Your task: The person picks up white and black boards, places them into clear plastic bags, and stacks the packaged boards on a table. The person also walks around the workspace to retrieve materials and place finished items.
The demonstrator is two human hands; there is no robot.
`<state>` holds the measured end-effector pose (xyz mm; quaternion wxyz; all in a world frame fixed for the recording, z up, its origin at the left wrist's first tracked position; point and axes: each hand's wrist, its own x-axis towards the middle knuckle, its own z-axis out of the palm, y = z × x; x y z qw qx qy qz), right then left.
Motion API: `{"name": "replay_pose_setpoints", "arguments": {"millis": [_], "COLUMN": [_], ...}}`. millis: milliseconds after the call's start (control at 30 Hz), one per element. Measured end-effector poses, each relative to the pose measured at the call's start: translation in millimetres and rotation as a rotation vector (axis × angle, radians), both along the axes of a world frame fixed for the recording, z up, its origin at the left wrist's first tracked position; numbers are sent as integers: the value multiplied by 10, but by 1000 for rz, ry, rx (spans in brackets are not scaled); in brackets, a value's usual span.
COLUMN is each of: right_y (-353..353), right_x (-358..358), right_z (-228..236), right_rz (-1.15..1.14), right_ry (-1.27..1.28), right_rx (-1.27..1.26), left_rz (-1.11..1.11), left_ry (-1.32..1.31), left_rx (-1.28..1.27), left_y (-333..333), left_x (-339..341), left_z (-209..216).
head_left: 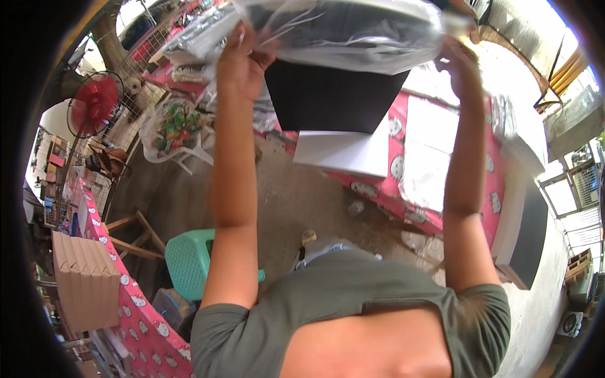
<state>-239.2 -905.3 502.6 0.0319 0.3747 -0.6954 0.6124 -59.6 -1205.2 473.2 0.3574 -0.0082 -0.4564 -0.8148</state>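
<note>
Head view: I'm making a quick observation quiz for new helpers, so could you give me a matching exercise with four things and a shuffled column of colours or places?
Column one
1. plastic wrapping
2. stool
3. fan
4. cardboard stack

Column two
A. red, at the upper left
B. brown, near the lower left edge
C. clear, held up between the left hand and the right hand
D. green, left of the person's left arm

Right pairs: 1-C, 2-D, 3-A, 4-B
</note>
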Motion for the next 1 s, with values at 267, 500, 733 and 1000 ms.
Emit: {"name": "replay_pose_setpoints", "arguments": {"millis": [267,500,733,1000], "right_y": [-451,-654,68,273], "right_x": [-183,-472,192,627], "right_z": [-2543,-2251,-2529,-2359], "right_rz": [-18,28,5,117], "right_ry": [-528,-558,-674,-729], "right_rx": [111,8,124,-284], "left_rz": [214,133,-154,-110], "left_ry": [-783,-625,-379,-316], "left_rx": [-412,-251,24,30], "left_y": [-307,-168,404,763], "left_x": [-126,-291,370,630], "left_z": [-2132,-1967,-2402,-2178]}}
